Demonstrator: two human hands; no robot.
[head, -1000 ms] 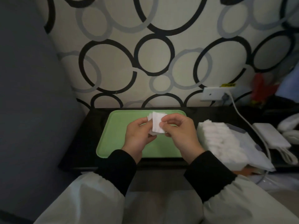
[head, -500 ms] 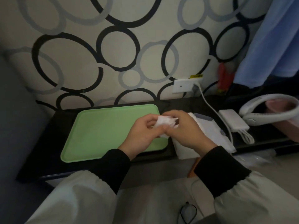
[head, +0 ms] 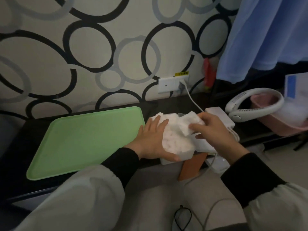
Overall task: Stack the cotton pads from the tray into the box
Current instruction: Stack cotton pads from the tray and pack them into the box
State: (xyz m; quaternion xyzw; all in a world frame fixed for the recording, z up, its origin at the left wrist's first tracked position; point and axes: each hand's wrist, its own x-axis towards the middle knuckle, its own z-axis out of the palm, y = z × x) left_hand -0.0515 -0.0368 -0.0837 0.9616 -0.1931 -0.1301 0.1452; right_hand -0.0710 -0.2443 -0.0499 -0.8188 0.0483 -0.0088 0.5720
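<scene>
A: Centre right of frame: left hand (head: pixel 152 139), fingers flat, steadies the stacked pads (head: pixel 175 139) in the box (head: pixel 184 155); right hand (head: pixel 215 129) pinches a loose pad (head: pixel 191 120) just above.

B: Best laid square, edges aligned, then pressed lightly so nothing spills.

The tray (head: pixel 83 139) lies on the left part of the bench (head: pixel 16 147), close to the wall. Just right of it stands the box (head: pixel 186 155), with cotton pads (head: pixel 173 137) in it. The left hand (head: pixel 153 140) rests flat on the box's left side. The right hand (head: pixel 215 130) pinches one pad over its right side. Right of the box lie a charger (head: pixel 216 112), then a neck fan (head: pixel 255 104) against a basin (head: pixel 283 129).
</scene>
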